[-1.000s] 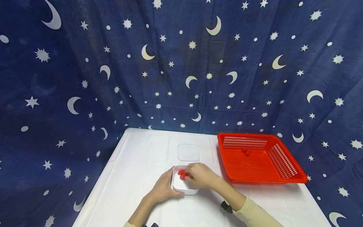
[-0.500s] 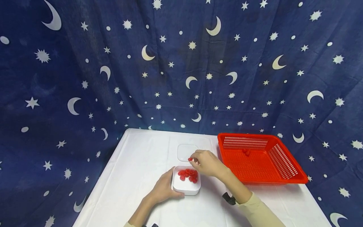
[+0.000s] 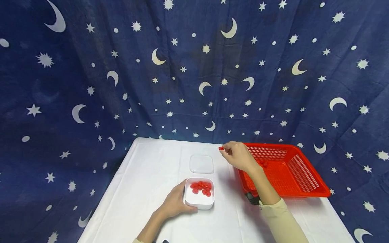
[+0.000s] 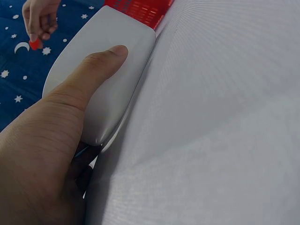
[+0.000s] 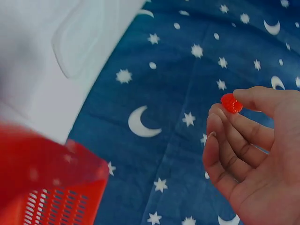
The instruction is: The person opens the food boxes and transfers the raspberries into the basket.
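My left hand grips a small white square box from its left side, thumb along the near wall; in the left wrist view the thumb lies flat on the box's smooth wall. Several red raspberries lie inside, mostly toward the far side. My right hand is raised in front of the left end of the red basket. Between its thumb and forefinger it pinches one raspberry, plainly visible in the right wrist view, with the other fingers loosely curled.
A clear flat lid lies on the white-covered table just beyond the box. The slotted basket at the right has a few red raspberries near its back wall. Behind the table hangs a dark blue curtain with moons and stars.
My right hand has lifted a raspberry out of the box and carried it up and right, past the lid to the basket's left end. My left hand stays on the box.
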{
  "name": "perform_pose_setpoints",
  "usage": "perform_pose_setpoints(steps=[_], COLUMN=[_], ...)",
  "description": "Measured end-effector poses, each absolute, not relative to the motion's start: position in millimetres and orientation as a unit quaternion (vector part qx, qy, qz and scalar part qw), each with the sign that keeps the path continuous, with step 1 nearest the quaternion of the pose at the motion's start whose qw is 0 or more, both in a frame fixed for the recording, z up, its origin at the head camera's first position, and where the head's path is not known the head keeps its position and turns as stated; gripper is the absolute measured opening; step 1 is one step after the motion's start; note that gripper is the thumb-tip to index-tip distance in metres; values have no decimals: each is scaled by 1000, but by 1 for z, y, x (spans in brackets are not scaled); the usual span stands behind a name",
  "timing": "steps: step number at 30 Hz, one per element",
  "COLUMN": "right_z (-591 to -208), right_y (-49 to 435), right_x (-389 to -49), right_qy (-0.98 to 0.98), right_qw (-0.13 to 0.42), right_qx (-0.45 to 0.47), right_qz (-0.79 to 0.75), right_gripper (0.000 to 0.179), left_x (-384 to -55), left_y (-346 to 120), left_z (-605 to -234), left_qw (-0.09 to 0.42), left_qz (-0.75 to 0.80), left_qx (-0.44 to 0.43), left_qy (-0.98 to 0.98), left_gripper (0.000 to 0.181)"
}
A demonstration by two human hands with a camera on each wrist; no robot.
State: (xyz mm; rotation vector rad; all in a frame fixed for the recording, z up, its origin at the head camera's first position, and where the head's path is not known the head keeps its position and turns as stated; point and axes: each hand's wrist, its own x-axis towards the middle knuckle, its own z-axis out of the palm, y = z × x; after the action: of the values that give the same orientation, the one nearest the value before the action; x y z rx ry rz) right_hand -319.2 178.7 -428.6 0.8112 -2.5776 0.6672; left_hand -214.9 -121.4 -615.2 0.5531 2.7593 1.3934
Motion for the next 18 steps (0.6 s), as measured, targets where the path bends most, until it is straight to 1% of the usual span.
perform_pose_setpoints(steps=[3, 6, 11, 18], right_z=[-421, -413, -404, -402], right_y=[188, 198, 223, 261], right_x=[-324, -329, -339, -349], right_qy=[-907, -911, -929, -952], right_qw=[188, 187, 166, 137], right_qx=[280, 260, 197, 112], right_qz=[252, 261, 265, 251], right_gripper=[13, 17, 25, 36], left_x=[-216, -216, -215, -216], left_y=[-121, -121, -121, -121], left_z=[-615, -615, -615, -616], left_qw=[-3, -2, 5, 1], left_qz=[448, 446, 446, 441], left_qx=[184, 185, 172, 178], left_qy=[875, 876, 878, 880], left_gripper=[122, 123, 129, 129])
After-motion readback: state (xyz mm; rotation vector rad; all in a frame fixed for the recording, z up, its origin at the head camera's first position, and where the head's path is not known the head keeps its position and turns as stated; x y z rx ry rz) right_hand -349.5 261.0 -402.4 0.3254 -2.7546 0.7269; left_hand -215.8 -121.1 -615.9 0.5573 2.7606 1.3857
